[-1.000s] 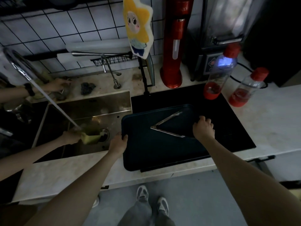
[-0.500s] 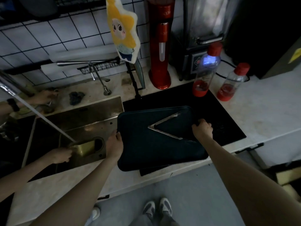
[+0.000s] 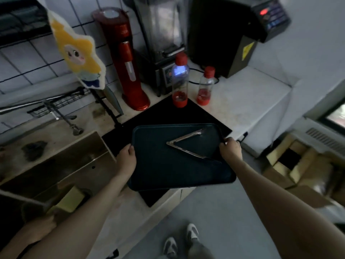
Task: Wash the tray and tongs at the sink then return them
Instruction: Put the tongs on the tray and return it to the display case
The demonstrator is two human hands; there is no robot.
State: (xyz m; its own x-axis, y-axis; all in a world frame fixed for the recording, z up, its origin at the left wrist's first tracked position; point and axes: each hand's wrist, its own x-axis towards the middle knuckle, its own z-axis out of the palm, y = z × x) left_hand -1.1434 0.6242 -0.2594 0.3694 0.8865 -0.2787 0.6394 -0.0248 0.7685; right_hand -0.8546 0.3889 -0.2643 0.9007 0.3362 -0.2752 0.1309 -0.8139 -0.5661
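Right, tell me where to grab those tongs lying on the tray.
Take the tongs at the hinged point, the left tip of the V, coming from above and from the left. Both arms meet there, so one hand lifts them; the spread ends lie by the right hand.

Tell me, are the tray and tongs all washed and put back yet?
Probably nearly. Whether they are washed cannot be told from this dim view. The left hand and right hand hold the dark tray by its side edges, tongs lying on it, beside the sink, not in it. Left: setting the tray down.
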